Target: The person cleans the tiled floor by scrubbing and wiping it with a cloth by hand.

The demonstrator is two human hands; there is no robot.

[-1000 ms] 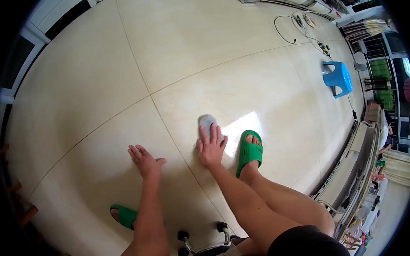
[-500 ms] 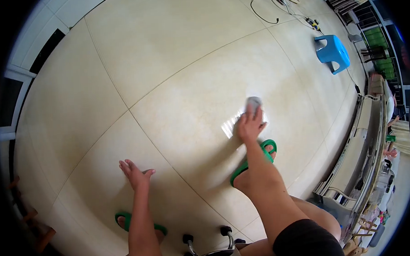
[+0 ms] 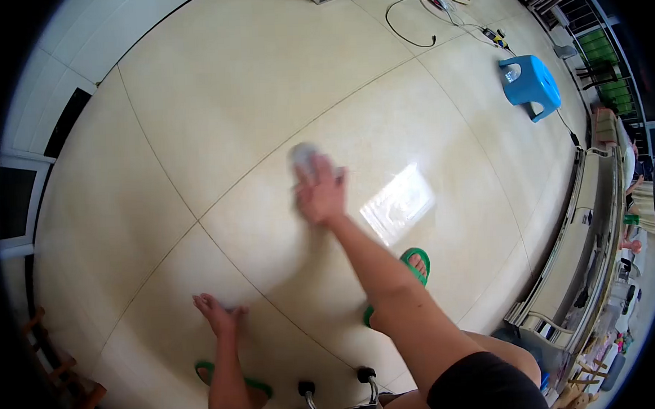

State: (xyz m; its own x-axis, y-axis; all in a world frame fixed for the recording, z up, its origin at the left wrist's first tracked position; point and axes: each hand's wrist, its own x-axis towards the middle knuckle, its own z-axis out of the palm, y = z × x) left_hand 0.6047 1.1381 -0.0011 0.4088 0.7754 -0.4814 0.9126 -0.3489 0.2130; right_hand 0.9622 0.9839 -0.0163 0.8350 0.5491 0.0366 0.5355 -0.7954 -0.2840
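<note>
My right hand (image 3: 323,194) is on the pale tiled floor (image 3: 245,121), fingers over a grey cloth (image 3: 304,156) that looks bunched and rounded. Motion blurs the cloth's edges, and part of it is hidden under my fingers. Off to the left, my left hand (image 3: 219,314) hangs over the floor with its fingers apart and nothing in it. Below that hand is my left green slipper (image 3: 205,369); my right green slipper (image 3: 417,265) shows beside my right forearm.
A blue plastic stool (image 3: 531,85) stands at the upper right, near cables (image 3: 408,39) on the floor. Along the right side runs a long cream-coloured frame (image 3: 560,247). Chair casters (image 3: 366,375) are beneath me. A bright reflection (image 3: 400,204) lies on the tiles.
My right hand and the grey cloth have moved left across the floor, uncovering the bright reflection. My left hand sits slightly lower in view, still open.
</note>
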